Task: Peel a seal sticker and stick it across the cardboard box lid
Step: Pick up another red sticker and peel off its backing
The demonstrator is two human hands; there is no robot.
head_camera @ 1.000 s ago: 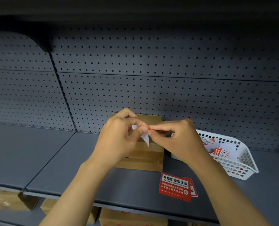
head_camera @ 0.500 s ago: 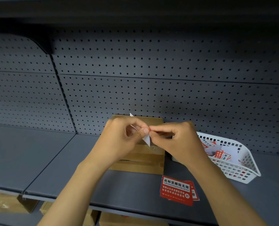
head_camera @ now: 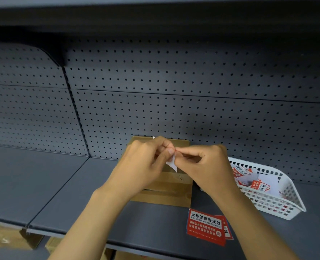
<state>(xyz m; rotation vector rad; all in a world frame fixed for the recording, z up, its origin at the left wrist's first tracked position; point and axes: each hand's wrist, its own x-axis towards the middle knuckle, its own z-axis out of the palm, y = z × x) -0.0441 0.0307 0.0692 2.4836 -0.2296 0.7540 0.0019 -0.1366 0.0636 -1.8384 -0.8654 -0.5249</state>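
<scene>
My left hand and my right hand meet above a brown cardboard box that lies on the grey shelf. Both pinch one seal sticker between thumb and fingertips. Its white backing hangs down between the hands, and a thin red edge shows at the fingertips. A small white corner pokes out above my left hand. The hands hide most of the box lid.
A small stack of red seal stickers lies near the shelf's front edge, right of the box. A white plastic basket with more stickers and white backings stands at the right. Perforated grey panels close the back. Cardboard boxes sit below.
Both hands have stayed together over the box, fingers working at the sticker's edge. The white corner now shows above my left hand. The view has shifted slightly.
</scene>
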